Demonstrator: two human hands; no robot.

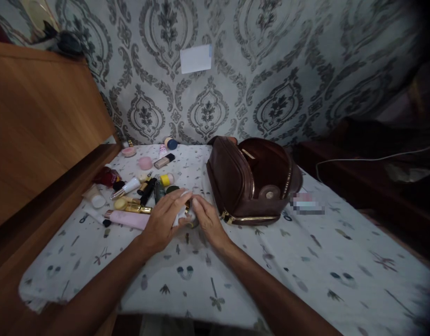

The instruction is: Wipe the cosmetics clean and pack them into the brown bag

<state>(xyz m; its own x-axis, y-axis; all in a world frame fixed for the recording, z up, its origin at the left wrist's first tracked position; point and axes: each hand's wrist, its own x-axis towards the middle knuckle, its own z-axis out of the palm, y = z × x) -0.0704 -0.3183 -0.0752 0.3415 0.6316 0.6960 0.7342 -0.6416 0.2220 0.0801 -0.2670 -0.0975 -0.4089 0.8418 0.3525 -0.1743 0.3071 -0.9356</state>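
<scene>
My left hand (pixel 164 221) is closed around a crumpled white cloth or tissue (pixel 182 215). Opposite it, my right hand (pixel 210 223) has its fingers closed on a small item with a gold-coloured part (pixel 187 206), pressed against the white cloth. Fingers hide most of that item, so I cannot tell its kind. Just left of my hands lie a pink tube (pixel 127 219), a gold tube (pixel 138 208), a black tube (pixel 148 191) and a dark green one (pixel 159 191). A brown toiletry bag (pixel 250 210) stands unzipped to the right of my right hand.
More cosmetics lie at the back left, among them a pink jar (pixel 145 163), a foundation bottle (pixel 164 161) and a yellow-banded container (pixel 166 179). A wooden cabinet (pixel 43 126) borders the left side. Right of the bag is a blurred-out packet (pixel 308 203). The patterned cloth (pixel 306 280) covers the table.
</scene>
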